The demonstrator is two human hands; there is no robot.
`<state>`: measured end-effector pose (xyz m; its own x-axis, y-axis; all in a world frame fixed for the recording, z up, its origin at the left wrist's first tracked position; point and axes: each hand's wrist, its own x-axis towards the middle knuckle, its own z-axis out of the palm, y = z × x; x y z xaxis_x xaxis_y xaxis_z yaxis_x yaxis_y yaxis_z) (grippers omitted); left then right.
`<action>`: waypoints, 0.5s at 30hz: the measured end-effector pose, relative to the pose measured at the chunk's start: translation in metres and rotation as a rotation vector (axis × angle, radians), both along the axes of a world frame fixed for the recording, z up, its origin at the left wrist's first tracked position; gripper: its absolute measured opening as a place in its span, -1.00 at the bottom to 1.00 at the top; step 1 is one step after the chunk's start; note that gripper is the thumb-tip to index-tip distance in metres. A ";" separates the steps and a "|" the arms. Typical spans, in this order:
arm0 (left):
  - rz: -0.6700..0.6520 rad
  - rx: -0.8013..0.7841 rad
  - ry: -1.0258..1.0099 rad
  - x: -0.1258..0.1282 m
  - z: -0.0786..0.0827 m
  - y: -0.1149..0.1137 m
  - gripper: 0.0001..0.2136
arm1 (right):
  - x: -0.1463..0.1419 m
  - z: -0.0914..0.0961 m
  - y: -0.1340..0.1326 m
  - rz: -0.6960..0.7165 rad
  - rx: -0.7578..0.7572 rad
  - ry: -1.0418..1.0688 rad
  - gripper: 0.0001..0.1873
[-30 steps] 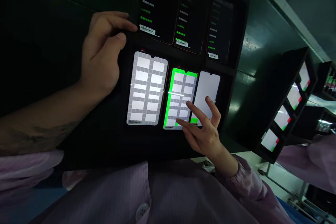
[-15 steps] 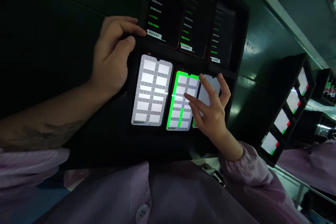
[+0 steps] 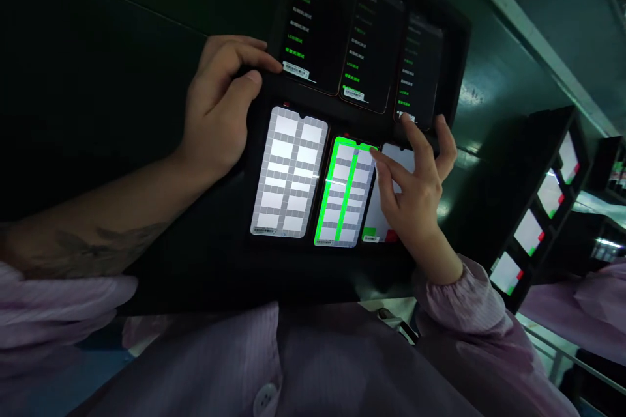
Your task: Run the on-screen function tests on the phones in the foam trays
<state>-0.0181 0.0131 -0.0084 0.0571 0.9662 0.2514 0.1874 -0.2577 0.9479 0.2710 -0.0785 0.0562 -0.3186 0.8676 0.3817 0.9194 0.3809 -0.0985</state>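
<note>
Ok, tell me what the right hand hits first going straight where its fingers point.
Probably the top-right dark phone in the black tray: the right hand points up at its lower edge, one fingertip seemingly there.

Rows of green menu text on three dark phone screens [image 3: 364, 39] in the far row of the black tray [image 3: 220, 260], too small to read, white barcode stickers [image 3: 297, 70] at their near ends (print illegible), nothing else lettered.
</note>
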 end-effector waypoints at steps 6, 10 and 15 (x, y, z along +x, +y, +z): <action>0.020 -0.009 0.015 -0.001 -0.001 0.001 -0.77 | 0.011 0.004 -0.008 0.073 -0.006 -0.016 -0.72; 0.002 0.012 0.020 -0.001 -0.003 0.002 -0.74 | 0.010 0.008 -0.025 0.091 0.014 -0.041 -0.76; 0.013 0.020 0.020 0.002 -0.001 0.001 -0.76 | 0.009 0.012 -0.052 0.133 -0.022 -0.006 -0.79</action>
